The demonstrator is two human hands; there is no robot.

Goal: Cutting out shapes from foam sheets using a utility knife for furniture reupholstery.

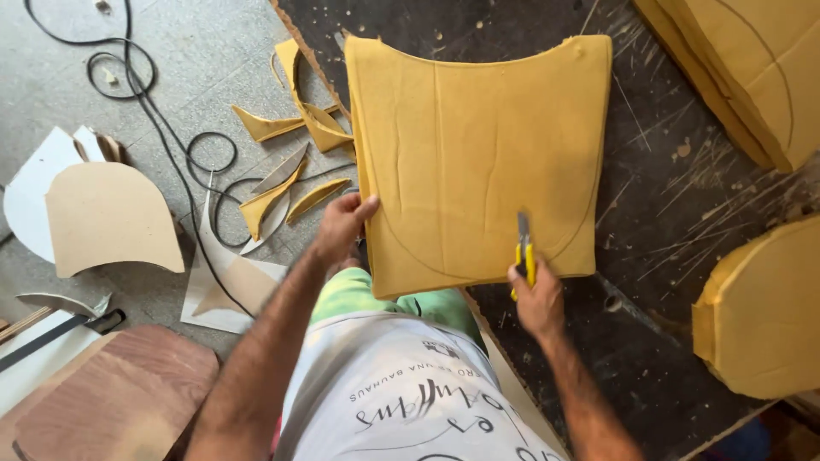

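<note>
No packages, labels, signs or screens are visible in the head view. The only lettering present is dark print on the person's white shirt, at the bottom centre of the view.

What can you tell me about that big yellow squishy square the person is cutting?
The yellow foam sheet looks soft and thick, roughly square, with a curved top edge and faint creases. It lies flat on a dark, scratched worktable, its left side overhanging the edge. A thin curved line is drawn across its lower part. The left hand grips its left edge; the right hand holds a yellow utility knife with the blade on that line.
</note>
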